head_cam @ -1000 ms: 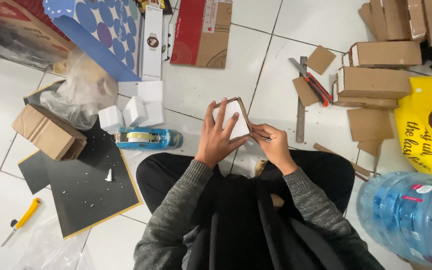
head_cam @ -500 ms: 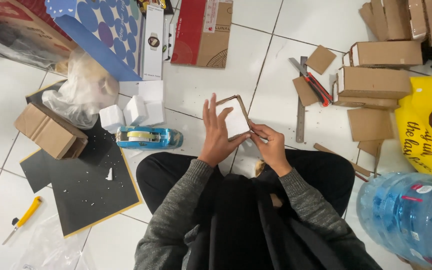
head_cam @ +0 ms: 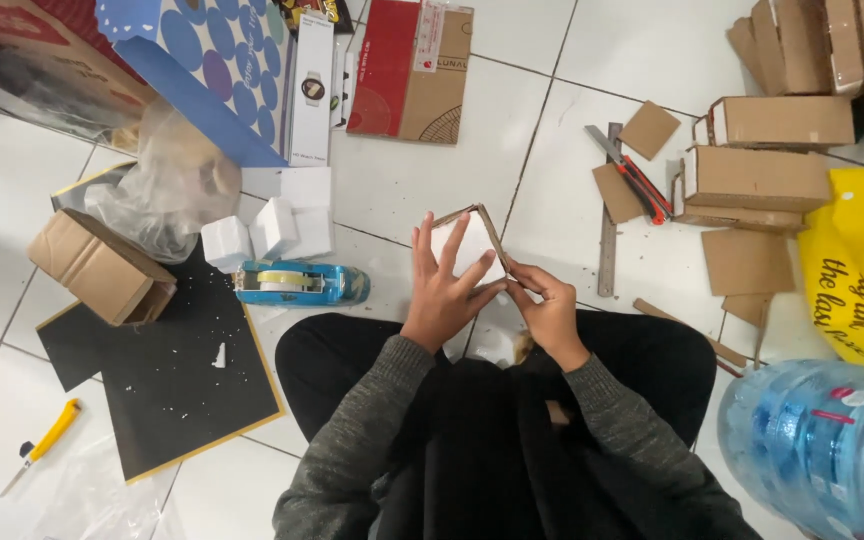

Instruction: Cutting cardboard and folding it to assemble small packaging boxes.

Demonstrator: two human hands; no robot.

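Both hands (head_cam: 497, 295) clamped on small cardboard frame (head_cam: 479, 240), brown boxes (head_cam: 757, 175) upper right, yellow bag (head_cam: 857, 270) beside

Floor, as I see it from above: white glazed tiles (head_cam: 402, 190) with dark grout lines, evenly lit, faint sheen, small white crumbs scattered about. On it I count: a black mat (head_cam: 162, 390) with yellow edging at lower left; loose clear plastic sheeting (head_cam: 92, 505) at the bottom left corner; a large blue water jug (head_cam: 832, 450) at lower right. No walls, windows or furniture fall within my view.
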